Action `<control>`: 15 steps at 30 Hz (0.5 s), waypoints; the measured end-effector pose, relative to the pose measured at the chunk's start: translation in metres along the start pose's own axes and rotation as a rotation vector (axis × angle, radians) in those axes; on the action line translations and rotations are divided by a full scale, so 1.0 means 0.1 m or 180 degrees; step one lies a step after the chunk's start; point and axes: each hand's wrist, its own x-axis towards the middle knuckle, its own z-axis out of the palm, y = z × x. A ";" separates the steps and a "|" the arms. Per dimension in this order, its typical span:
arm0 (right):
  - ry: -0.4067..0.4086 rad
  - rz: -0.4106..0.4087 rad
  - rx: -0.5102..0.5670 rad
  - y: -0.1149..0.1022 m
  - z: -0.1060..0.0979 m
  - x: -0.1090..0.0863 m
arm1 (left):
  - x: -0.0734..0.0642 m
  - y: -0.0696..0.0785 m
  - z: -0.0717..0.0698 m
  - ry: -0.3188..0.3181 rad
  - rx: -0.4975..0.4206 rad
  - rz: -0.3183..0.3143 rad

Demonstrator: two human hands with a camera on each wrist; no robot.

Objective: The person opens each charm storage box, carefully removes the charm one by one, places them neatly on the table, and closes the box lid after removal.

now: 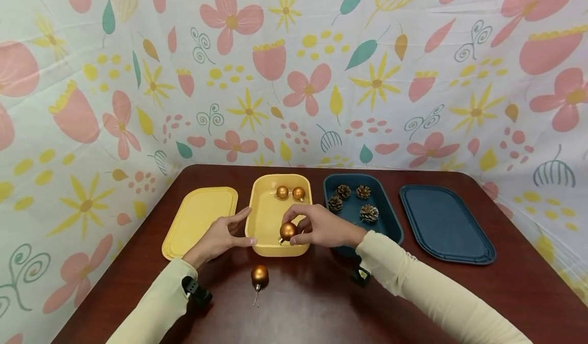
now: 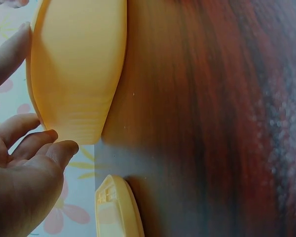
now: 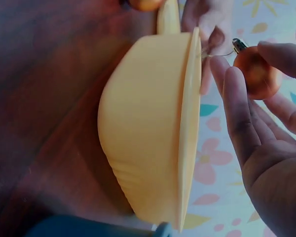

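Observation:
Over the near end of the yellow box, my right hand pinches a copper-coloured Christmas bauble between thumb and fingers. In the right wrist view that bauble shows its metal cap and a thin string. My left hand lies against the box's left side, its thumb and fingers spread along the wall; the left wrist view shows the fingertips right at the box. Two similar baubles rest at the far end inside. Another bauble with a string lies on the table in front.
A blue box holding several pine cones stands right of the yellow one, partly behind my right wrist. The yellow lid lies at the left and the blue lid at the far right. A flower-printed cloth hangs behind the table.

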 end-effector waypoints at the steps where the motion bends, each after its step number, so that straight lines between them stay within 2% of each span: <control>1: 0.0007 -0.0045 -0.0005 0.00 0.02 -0.02 | 0.00 0.00 0.00 -0.0003 0.0001 -0.0001; 5: 0.0034 -0.0207 -0.0035 -0.01 0.08 -0.08 | -0.01 -0.01 0.00 -0.0021 0.0043 0.0039; 9: 0.0042 -0.0334 -0.0223 -0.04 0.14 -0.12 | 0.00 -0.01 -0.01 -0.0022 0.0049 0.0060; 15: -0.0039 -0.0388 -0.0482 -0.08 0.24 -0.15 | 0.01 -0.02 0.00 -0.0010 -0.0002 0.0014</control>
